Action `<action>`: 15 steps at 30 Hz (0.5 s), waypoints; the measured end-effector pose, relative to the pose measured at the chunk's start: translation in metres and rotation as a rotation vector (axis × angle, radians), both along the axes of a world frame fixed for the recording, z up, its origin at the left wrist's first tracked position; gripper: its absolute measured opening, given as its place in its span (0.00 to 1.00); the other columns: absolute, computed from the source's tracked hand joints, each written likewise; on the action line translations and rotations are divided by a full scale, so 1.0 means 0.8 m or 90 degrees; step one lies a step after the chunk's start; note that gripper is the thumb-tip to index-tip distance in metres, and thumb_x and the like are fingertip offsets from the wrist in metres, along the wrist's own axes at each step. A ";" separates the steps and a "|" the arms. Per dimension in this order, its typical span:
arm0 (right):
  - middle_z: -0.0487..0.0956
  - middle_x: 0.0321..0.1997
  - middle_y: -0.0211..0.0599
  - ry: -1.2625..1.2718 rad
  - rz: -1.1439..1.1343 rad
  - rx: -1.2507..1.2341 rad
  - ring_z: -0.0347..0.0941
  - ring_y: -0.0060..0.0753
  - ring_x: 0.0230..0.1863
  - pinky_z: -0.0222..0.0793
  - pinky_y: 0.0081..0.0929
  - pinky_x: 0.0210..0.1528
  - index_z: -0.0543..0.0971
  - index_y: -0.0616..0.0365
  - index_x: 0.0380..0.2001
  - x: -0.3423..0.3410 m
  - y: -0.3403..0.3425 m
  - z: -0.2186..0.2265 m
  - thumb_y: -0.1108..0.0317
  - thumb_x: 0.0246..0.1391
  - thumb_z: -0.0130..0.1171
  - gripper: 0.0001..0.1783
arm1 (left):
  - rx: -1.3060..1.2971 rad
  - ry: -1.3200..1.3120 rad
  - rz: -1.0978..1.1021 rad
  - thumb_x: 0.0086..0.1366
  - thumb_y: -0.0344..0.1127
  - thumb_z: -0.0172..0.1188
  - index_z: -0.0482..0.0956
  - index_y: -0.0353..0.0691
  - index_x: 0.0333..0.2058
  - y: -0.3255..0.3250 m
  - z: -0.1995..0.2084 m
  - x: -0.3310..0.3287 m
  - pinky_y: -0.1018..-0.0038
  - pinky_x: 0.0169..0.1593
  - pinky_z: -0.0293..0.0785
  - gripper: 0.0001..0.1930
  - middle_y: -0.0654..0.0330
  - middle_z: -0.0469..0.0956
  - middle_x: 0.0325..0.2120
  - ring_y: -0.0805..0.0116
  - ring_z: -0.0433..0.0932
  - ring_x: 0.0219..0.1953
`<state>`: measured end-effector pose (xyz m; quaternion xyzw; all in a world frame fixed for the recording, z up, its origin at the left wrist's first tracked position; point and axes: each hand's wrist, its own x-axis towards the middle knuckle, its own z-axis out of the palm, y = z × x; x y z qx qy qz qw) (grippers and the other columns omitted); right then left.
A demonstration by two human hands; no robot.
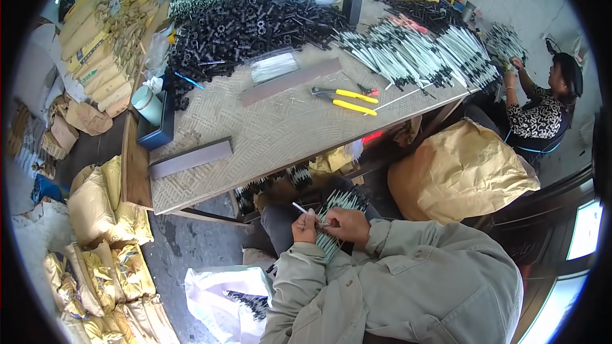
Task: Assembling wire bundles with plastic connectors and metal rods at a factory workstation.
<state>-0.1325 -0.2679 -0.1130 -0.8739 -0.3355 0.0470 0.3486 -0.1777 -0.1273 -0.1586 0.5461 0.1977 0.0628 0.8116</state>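
Note:
My left hand (pixel 305 227) is closed in a pinch around a thin pale rod (pixel 298 207), whose tip sticks out toward the upper left. My right hand (pixel 347 225) is closed beside it, fingertips meeting the left hand's; what it grips is too small and covered to make out. Under both hands, across my lap, lies a bundle of pale green rods (pixel 329 246) with dark ends. To the left of my knees, an open white sack (pixel 217 299) holds several black-ended pieces (pixel 252 302).
The worktable (pixel 274 134) carries a heap of black ribbed parts (pixel 255 25), piled pale rods (pixel 421 51), yellow-handled pliers (pixel 347 93) and flat bars (pixel 191 158). A large brown paper sack (pixel 459 172) stands right of me. Filled bags (pixel 95 204) line the left. Another person (pixel 542 105) sits at far right.

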 end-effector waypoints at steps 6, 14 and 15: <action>0.76 0.23 0.25 0.541 0.194 0.016 0.67 0.13 0.27 0.64 0.19 0.29 0.77 0.61 0.28 0.016 -0.027 0.022 0.64 0.50 0.59 0.10 | 0.003 0.015 -0.003 0.64 0.40 0.50 0.72 0.36 0.18 0.001 -0.001 0.000 0.81 0.24 0.64 0.18 0.64 0.71 0.15 0.78 0.67 0.17; 0.71 0.36 0.28 0.460 0.257 0.329 0.65 0.18 0.40 0.60 0.19 0.44 0.75 0.60 0.32 0.008 -0.020 0.043 0.65 0.55 0.52 0.09 | 0.025 0.028 -0.009 0.63 0.40 0.51 0.72 0.36 0.16 0.000 0.002 -0.009 0.81 0.23 0.62 0.19 0.65 0.70 0.13 0.79 0.66 0.16; 0.71 0.37 0.27 0.577 0.220 0.401 0.65 0.18 0.40 0.59 0.19 0.46 0.73 0.60 0.36 0.011 -0.009 0.044 0.66 0.56 0.50 0.09 | 0.088 0.024 0.002 0.62 0.39 0.52 0.71 0.37 0.15 0.006 -0.029 -0.008 0.79 0.22 0.60 0.18 0.66 0.70 0.13 0.80 0.64 0.17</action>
